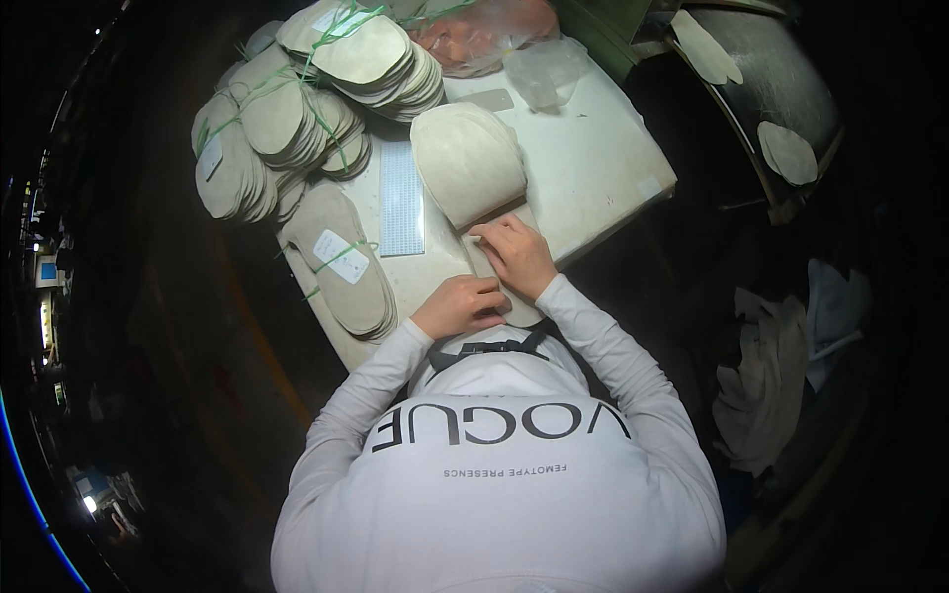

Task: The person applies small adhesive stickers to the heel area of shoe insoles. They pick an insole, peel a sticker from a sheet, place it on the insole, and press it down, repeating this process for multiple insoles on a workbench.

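Insole (491, 269) prob. under both hands, touching fingertips.

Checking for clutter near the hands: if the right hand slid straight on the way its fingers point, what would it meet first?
The right hand points up and left along the flat insole piece. Most likely it would first meet the loose stack of insoles just beyond its fingertips, though depth is hard to judge.

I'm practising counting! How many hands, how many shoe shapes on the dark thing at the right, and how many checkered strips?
Hands: 2, the left hand and the right hand
Insole shapes on the dark curved surface: 2
Gridded strip: 1
Total: 5
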`<state>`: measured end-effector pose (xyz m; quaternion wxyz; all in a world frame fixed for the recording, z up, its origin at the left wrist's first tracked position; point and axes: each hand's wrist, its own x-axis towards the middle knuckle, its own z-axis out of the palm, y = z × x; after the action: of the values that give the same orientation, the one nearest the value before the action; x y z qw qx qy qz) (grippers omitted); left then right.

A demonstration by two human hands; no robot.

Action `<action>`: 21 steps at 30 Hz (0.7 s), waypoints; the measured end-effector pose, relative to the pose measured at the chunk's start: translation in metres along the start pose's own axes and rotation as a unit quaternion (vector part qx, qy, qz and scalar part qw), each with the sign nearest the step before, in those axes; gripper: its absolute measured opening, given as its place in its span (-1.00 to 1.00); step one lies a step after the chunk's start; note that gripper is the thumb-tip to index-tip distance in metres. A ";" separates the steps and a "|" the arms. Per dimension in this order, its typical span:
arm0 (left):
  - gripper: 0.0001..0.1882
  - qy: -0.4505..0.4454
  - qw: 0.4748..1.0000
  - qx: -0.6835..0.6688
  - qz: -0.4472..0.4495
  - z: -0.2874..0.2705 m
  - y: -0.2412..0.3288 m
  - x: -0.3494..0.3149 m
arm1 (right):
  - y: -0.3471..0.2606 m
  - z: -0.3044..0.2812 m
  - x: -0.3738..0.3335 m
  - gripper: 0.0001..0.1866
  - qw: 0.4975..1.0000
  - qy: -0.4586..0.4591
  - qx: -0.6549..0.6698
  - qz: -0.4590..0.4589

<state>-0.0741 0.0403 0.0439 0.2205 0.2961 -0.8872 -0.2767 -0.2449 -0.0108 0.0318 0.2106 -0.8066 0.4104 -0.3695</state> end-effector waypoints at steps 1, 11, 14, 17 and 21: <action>-0.84 0.007 1.000 -0.001 -0.002 0.004 -0.002 -0.001 | 0.000 0.002 0.001 -0.77 0.999 0.003 -0.034 -0.007; -0.93 0.196 0.916 -0.248 -0.247 -0.033 0.002 0.008 | 0.035 -0.050 0.011 -0.88 0.976 0.178 -0.034 0.121; -0.74 0.435 0.879 -0.140 -0.133 -0.037 -0.003 0.017 | 0.042 -0.055 0.005 -0.84 0.986 0.140 -0.010 0.091; -0.71 0.227 0.965 -0.100 -0.086 -0.025 -0.002 0.015 | 0.039 -0.041 -0.001 -0.80 0.992 0.067 0.027 0.100; -0.81 -0.027 0.998 -0.022 -0.043 -0.003 -0.001 0.009 | 0.040 -0.025 -0.004 -0.81 0.990 0.048 -0.065 0.117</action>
<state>-0.0788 0.0328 0.0474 0.1913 0.3215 -0.8728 -0.3134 -0.2855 -0.0316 0.0204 0.1795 -0.7467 0.5346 -0.3528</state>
